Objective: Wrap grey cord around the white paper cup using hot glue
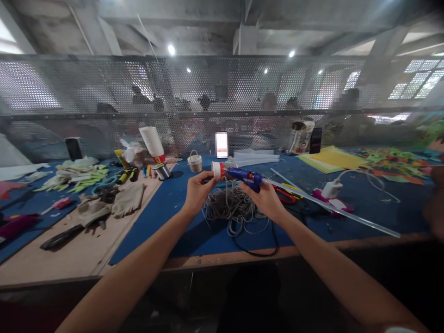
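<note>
My left hand [197, 187] is closed around a small white and red cup [219, 169], held on its side above the table. My right hand [266, 198] grips a blue glue gun [247, 177] whose nozzle points at the cup. A long clear glue stick [333, 210] sticks out of the gun's back toward the right. Below both hands lies a loose pile of grey cord [233, 208] on the blue mat [166, 217].
A stack of paper cups [152, 143], a small basket [194, 163], gloves [114, 202] and tools lie at left. Red scissors [286, 194], a white plug [331, 188] and coloured paper [333, 159] lie at right. A perforated metal screen [222, 92] stands behind the table.
</note>
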A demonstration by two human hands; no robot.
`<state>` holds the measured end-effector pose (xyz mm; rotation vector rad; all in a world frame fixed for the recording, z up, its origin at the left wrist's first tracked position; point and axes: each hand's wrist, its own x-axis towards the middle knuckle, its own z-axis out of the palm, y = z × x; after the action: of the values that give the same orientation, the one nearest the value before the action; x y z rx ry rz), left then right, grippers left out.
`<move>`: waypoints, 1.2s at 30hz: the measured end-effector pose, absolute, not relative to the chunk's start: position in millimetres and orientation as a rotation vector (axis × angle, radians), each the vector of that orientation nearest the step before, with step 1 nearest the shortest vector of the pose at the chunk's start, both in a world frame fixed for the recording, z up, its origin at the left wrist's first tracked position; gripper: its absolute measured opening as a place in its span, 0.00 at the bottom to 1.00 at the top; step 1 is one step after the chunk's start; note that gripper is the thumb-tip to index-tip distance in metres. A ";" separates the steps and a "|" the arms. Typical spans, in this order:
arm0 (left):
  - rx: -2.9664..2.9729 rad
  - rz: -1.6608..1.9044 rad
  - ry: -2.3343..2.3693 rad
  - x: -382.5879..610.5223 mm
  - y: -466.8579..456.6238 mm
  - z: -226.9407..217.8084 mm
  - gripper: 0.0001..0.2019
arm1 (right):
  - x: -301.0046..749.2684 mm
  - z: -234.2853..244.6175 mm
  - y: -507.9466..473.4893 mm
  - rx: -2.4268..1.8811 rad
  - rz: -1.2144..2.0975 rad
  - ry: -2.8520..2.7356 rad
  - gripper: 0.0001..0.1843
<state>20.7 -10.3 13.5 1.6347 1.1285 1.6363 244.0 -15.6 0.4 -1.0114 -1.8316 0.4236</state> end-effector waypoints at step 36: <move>1.712 1.671 1.186 19.8 -8.5 9.8 0.11 | 245.1 2.8 -19.3 -1.035 0.443 -1.863 0.21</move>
<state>19.8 -8.5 9.8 1.7115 1.1858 1.6714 245.1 -19.3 2.8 -1.0353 -1.8626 0.4425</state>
